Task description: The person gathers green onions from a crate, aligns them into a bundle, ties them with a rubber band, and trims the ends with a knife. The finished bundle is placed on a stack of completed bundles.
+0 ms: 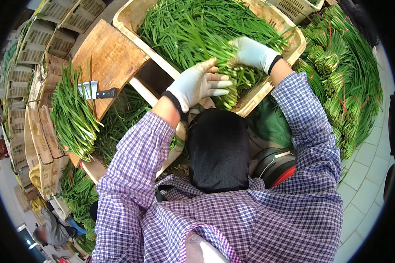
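Both of my hands wear pale, stained work gloves and are at the near end of a large plastic crate [135,36] heaped with long green garlic chives [187,36]. My left hand [202,83] has its fingers spread against the left side of the pale stem ends, palm turned towards them. On the right, my right hand [250,54] curls at the stems, its fingertips partly hidden among them. A cleaver [91,89] with a black handle lies on a wooden board [115,52] to the left, beside a loose bunch of chives [74,111].
Chive bundles tied with red bands [339,75] are piled at the right. Stacked plastic crates [36,39] line the left side. Below the board lie loose greens [118,121]. A round black and red container [276,166] stands near my right arm. Another person [54,227] is at the far lower left.
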Demonstrator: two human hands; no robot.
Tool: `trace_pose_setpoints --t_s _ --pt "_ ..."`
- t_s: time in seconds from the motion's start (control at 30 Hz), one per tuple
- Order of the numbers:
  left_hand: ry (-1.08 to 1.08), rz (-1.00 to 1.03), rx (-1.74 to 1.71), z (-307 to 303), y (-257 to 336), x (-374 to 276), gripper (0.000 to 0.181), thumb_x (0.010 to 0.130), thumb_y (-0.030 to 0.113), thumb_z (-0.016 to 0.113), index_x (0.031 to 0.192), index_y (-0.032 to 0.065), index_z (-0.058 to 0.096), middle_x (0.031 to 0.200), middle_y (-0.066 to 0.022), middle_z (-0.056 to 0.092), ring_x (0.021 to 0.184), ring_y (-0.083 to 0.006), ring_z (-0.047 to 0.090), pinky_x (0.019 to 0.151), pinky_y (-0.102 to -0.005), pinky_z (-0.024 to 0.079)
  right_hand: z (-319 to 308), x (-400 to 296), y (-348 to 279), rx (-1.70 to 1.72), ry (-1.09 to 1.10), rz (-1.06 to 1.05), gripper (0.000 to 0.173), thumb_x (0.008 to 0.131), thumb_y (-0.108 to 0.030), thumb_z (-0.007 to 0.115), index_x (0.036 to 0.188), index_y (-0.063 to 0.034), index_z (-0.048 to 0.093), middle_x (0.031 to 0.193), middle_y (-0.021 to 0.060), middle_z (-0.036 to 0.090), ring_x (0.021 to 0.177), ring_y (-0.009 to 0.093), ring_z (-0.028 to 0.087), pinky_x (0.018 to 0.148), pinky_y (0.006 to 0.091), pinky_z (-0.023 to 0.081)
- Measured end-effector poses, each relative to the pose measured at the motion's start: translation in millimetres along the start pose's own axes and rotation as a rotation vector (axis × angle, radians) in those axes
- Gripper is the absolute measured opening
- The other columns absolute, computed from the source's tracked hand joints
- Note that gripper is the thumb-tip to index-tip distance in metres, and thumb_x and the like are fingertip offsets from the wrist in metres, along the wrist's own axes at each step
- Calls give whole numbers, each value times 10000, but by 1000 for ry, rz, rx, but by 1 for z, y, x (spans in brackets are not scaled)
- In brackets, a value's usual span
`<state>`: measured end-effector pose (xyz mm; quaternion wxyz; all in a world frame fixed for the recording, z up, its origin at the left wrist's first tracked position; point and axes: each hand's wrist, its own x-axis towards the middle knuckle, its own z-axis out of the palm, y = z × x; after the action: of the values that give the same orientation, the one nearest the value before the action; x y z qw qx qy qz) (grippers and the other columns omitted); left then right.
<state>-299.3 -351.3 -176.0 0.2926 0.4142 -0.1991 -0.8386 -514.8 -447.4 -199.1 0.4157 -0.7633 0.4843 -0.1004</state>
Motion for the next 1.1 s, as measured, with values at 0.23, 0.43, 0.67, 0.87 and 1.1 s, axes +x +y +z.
trace_pose_setpoints --t_s 0.23,0.43,0.67,0.87,1.1 --pt "23 -44 -284 -12 -12 35 561 918 591 563 1302 186 512 1331 -108 535 1131 -333 575 894 -605 506 47 -24 -83 -237 14 -26 504 803 -210 642 1180 111 549 925 288 665 872 382 672 739 409 533" --pt "476 -25 -209 3 -23 55 158 949 99 580 1102 83 546 1014 -106 560 838 -245 580 702 -461 556 -19 -49 -52 876 -209 220 481 918 -193 593 1354 -4 517 952 87 692 774 152 678 629 256 572" --pt "408 -18 -196 3 -25 56 46 941 52 548 913 40 583 743 -67 591 592 -171 564 522 -298 523 42 -15 -20 -301 -250 105 910 826 -237 666 1500 93 151 1193 312 604 1012 382 639 845 402 520" --pt "293 -70 -166 6 -26 41 97 946 24 509 860 -10 540 705 -46 547 525 -114 501 455 -221 457 105 14 39 -447 -206 216 793 900 -295 574 1504 -12 146 1382 291 369 1193 399 491 1023 373 436" --pt "-3 -40 -299 8 14 -70 145 990 73 477 940 -56 517 746 -21 524 535 -61 454 460 -176 415 95 -2 6 -494 -249 286 947 884 -330 624 1554 -31 24 1509 280 318 1327 369 442 1079 377 401"
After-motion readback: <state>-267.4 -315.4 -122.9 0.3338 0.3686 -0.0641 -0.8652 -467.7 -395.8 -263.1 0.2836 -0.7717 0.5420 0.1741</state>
